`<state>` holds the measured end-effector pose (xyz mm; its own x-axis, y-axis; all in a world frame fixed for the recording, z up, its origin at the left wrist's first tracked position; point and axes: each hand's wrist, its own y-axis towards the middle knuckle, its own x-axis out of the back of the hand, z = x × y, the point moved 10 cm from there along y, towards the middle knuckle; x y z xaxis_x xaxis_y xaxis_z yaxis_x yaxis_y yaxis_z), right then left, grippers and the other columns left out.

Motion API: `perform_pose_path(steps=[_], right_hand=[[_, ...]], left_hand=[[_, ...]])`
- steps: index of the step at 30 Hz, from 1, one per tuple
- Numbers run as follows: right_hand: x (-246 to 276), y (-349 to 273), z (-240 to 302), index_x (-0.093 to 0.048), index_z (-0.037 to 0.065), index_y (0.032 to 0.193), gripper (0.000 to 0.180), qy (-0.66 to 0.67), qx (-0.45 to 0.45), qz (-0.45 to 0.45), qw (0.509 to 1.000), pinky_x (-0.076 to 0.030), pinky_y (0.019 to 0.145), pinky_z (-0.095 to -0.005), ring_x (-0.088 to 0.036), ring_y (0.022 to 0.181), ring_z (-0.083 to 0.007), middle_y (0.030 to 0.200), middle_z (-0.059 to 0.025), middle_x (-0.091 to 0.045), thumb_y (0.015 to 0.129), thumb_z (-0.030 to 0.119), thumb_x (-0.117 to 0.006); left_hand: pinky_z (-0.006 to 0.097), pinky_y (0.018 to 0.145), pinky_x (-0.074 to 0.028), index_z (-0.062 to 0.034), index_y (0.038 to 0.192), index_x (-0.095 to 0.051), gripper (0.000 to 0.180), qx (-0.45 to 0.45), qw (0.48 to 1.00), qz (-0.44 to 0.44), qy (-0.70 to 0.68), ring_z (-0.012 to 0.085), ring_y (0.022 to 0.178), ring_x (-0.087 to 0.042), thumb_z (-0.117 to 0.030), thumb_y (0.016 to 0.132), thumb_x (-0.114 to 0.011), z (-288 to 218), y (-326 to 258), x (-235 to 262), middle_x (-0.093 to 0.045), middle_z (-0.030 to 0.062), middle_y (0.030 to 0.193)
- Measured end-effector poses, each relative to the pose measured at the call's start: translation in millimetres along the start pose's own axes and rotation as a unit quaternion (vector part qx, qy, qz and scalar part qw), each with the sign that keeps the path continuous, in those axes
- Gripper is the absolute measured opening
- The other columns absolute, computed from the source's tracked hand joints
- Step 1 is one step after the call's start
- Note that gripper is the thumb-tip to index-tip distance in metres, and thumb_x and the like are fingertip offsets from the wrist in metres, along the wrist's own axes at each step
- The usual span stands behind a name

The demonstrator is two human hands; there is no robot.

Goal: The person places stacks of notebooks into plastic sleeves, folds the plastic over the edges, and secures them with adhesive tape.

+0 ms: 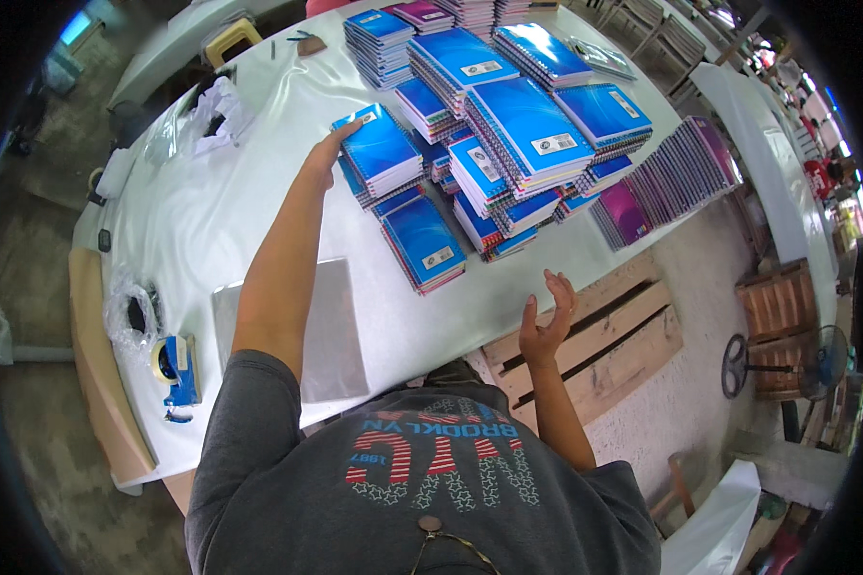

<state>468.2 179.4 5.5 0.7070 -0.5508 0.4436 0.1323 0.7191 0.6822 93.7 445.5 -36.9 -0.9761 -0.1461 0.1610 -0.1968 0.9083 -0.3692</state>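
My left hand (pixel 330 159) reaches forward to the left side of a stack of blue spiral notebooks (pixel 380 144). One finger stretches onto the top cover's corner; the other fingers are partly hidden. Nearer to me lies another blue notebook stack (pixel 424 241). My right hand (pixel 547 326) hovers past the table's front edge, fingers apart, holding nothing. Ahead of it a large pile of blue spiral notebooks (pixel 527 125) rises in uneven layers. A row of purple spiral notebooks (pixel 676 182) leans along the table's right edge.
Clear plastic sheets (pixel 331 331) lie under my left forearm. A blue tape dispenser (pixel 178 369) stands at the table's left. Crumpled plastic (pixel 221 110) lies farther back on the white-covered table (pixel 259 206). A wooden pallet (pixel 594 345) is on the floor at right, beyond it a fan (pixel 820 362).
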Motion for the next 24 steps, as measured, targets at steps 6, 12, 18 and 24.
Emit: perform_pose_path(steps=[6,12,18,24], right_hand=[[-26,-2,69,-0.043,0.002,0.123,0.049,0.138,-0.001,0.034,0.99,-0.031,0.102,-0.0437,-0.046,0.116,-0.0347,0.123,-0.0166,-0.053,0.078,0.003,-0.061],[-139,-2,174,-0.024,0.001,0.14,0.096,0.438,-0.162,0.204,0.86,-0.029,0.105,-0.0386,-0.034,0.127,-0.0269,0.14,-0.018,-0.034,0.064,0.014,-0.081],[-247,-111,247,-0.035,0.007,0.131,0.086,0.43,-0.063,0.422,0.796,-0.037,0.099,-0.0381,-0.047,0.115,-0.0281,0.125,-0.0144,-0.046,0.059,0.011,-0.082],[-260,-129,245,-0.029,0.005,0.133,0.094,0.472,-0.089,0.344,0.807,-0.034,0.102,-0.0365,-0.041,0.122,-0.0248,0.13,-0.0132,-0.041,0.061,0.029,-0.084]], left_hand=[[0.034,0.096,-0.038,0.0045,0.126,-0.043,0.073,-0.219,0.967,0.084,-0.102,0.0241,0.11,-0.052,-0.023,0.069,-0.078,-46,-83,5,-0.056,0.0188,0.116],[0.035,0.096,-0.041,-0.0028,0.118,-0.047,0.075,-0.331,0.93,0.14,0.071,0.0205,0.11,-0.053,-0.003,0.054,-0.086,-4,-280,61,-0.055,0.0117,0.116],[0.038,0.099,-0.04,-0.0069,0.129,-0.036,0.085,-0.22,0.974,0.021,-0.056,0.0251,0.12,-0.045,-0.004,0.058,-0.084,139,-318,160,-0.039,0.0158,0.134],[0.038,0.099,-0.037,-0.0019,0.134,-0.027,0.096,-0.27,0.958,0.005,-0.099,0.025,0.117,-0.045,-0.038,0.064,-0.082,172,-304,158,-0.042,0.0148,0.128]])
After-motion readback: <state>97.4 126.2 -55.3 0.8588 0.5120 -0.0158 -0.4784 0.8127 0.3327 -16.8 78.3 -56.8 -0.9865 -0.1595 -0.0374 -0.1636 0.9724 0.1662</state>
